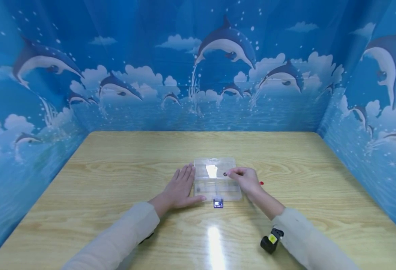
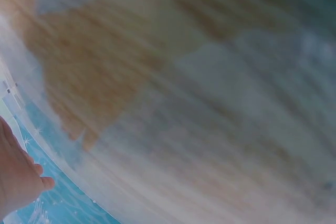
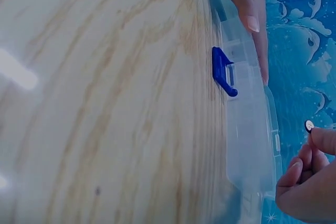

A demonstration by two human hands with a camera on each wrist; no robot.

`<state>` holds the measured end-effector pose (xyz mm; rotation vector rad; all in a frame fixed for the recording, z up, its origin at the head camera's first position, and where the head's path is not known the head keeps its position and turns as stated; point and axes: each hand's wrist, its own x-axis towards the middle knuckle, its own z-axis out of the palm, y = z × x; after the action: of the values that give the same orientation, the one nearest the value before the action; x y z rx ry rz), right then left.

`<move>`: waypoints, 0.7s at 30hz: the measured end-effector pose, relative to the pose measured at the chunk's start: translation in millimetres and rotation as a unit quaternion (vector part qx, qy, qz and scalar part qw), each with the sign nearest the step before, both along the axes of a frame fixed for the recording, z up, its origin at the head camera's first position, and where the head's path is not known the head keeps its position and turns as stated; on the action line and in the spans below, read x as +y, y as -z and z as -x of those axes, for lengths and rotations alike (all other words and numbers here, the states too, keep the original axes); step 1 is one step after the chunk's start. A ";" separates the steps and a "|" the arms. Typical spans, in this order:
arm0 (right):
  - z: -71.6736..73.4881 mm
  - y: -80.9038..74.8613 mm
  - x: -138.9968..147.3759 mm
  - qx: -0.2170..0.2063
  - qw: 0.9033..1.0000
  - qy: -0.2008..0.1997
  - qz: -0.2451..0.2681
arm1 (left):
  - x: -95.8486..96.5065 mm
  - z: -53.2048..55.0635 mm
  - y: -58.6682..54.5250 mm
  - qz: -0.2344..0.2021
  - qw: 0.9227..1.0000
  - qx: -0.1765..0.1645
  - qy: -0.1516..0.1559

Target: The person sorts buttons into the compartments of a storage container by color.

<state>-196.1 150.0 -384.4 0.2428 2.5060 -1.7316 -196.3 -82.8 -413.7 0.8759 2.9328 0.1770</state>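
A clear plastic compartment box (image 1: 229, 194) with a blue latch (image 1: 218, 203) at its near edge sits on the table, its clear lid (image 1: 225, 165) folded open toward the back. My left hand (image 1: 181, 188) lies flat at the box's left side, fingers straight and thumb across the near left corner. Above the lid's right part, my right hand (image 1: 246, 180) pinches a small round button (image 3: 309, 126) between thumb and finger. The button has a dark rim and a pale face. Inside the box's left part, a small greyish spot is too faint to identify.
Just right of the right hand, a small red thing (image 1: 261, 183) lies on the wooden table (image 1: 123, 161). Dolphin-print curtains (image 1: 170, 75) enclose the back and sides. A black wrist camera (image 1: 270, 242) hangs from the right sleeve.
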 end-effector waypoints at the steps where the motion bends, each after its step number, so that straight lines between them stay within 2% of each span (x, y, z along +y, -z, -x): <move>1: 0.3 -0.2 -1.2 -0.001 1.000 -0.001 0.002 | 0.1 -0.1 -0.3 0.000 1.000 0.000 0.000; 7: 2.1 0.6 -7.7 0.000 1.000 -0.003 0.018 | 0.2 0.0 -1.4 0.001 1.000 -0.004 -0.001; 13: 3.4 4.2 -14.1 0.007 1.000 -0.008 0.002 | 0.3 -0.6 -3.0 0.003 1.000 -0.011 -0.001; 21: 4.8 6.9 -24.4 0.009 1.000 -0.018 0.005 | 0.7 -1.9 -4.2 -0.010 1.000 -0.010 0.000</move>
<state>-200.9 125.6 -391.3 0.1812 2.4967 -1.7405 -194.4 -82.1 -409.5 0.8724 2.9186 0.2152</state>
